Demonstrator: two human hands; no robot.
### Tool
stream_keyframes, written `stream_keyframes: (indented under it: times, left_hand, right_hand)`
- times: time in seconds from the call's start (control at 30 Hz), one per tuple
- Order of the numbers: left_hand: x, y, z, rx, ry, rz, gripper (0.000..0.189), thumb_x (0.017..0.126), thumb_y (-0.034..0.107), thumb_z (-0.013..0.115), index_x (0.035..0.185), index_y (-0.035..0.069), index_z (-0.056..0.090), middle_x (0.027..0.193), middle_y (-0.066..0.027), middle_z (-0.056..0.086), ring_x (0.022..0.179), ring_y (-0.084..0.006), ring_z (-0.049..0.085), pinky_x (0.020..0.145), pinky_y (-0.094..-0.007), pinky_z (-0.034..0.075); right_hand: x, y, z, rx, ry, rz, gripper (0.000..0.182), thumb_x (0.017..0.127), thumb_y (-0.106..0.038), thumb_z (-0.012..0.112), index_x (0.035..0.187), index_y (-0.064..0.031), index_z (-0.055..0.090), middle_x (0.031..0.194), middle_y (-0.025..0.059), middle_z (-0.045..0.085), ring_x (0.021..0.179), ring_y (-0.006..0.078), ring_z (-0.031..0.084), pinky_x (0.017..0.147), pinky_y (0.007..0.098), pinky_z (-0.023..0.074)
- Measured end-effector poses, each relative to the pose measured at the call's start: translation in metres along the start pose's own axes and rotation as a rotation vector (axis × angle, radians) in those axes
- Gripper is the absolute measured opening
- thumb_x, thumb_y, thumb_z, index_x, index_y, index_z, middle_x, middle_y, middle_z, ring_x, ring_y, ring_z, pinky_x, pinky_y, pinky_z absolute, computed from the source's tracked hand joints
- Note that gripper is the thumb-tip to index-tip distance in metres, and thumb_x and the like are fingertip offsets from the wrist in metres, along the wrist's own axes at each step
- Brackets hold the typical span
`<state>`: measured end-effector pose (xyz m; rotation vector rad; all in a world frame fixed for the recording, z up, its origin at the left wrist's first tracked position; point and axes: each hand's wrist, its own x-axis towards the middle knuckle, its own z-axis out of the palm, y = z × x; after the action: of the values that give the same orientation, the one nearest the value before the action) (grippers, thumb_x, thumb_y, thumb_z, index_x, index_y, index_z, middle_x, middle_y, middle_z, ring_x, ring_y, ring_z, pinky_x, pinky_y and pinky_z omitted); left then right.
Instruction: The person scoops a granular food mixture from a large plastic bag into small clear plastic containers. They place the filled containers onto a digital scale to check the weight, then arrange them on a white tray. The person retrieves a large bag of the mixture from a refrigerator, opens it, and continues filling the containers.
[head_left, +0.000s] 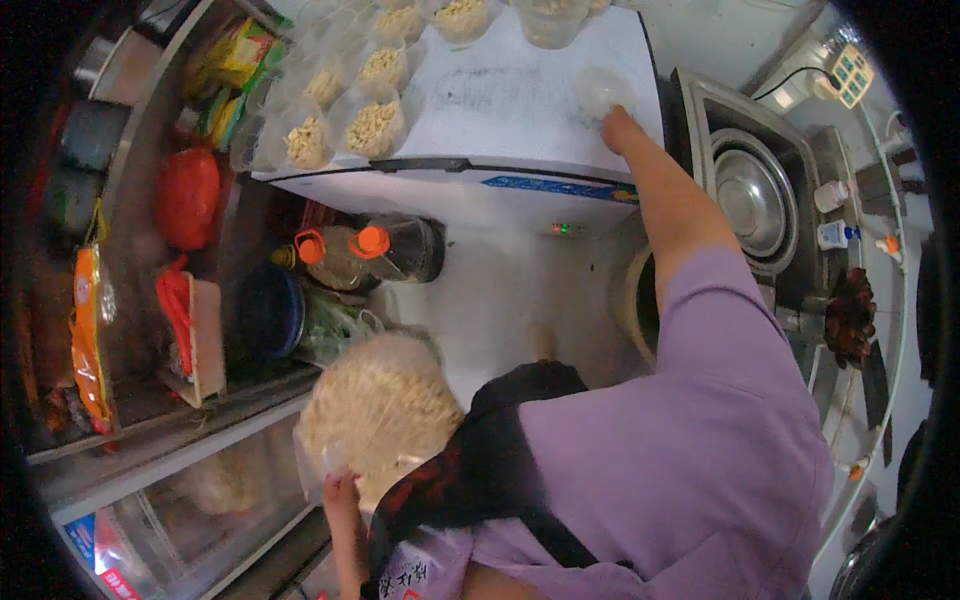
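Note:
My right hand reaches out over the white freezer top and touches the near edge of a translucent plastic container; its grip is unclear. Low at the left, my left hand is at the rim of a large clear bag or tub of pale, crumbly food pieces, held near my body; its fingers are blurred. On the freezer's left part stand several clear plastic cups, among them a cup of pale pieces and another such cup. A stack of clear tubs stands at the back.
Two large bottles with orange caps stand on the floor below the freezer. Shelves at the left hold a red bag and packets. At the right is a metal sink with steel basins. A bin stands beneath my right arm.

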<state>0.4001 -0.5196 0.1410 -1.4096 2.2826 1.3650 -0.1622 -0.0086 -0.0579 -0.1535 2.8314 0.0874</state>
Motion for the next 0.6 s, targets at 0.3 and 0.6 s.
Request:
stream_keyframes:
  times: [0.3,0.6]
  left_hand:
    - [0.028,0.301,0.134,0.173,-0.432,0.629,0.023,0.089,0.023,0.052,0.086,0.001,0.059,0.071,0.0019,0.052,0.07,-0.0065,0.045,0.062,-0.0231,0.037]
    - [0.049,0.517,0.314,0.269,-0.911,1.242,0.023,0.088,0.023,0.053,0.085,0.001,0.056,0.071,-0.0032,0.053,0.067,-0.0122,0.046,0.061,-0.0276,0.039]
  right_hand:
    - [-0.194,-0.032,0.02,1.381,0.705,0.142,0.039,0.088,-0.024,0.047,0.122,-0.0036,0.048,0.124,0.0158,0.044,0.119,0.0278,0.039,0.101,0.0367,0.029]
    - [-0.159,-0.042,-0.028,2.428,0.941,0.327,0.049,0.093,-0.037,0.03,0.118,0.0016,0.046,0.113,0.0137,0.054,0.093,0.0243,0.058,0.079,0.0357,0.0468]
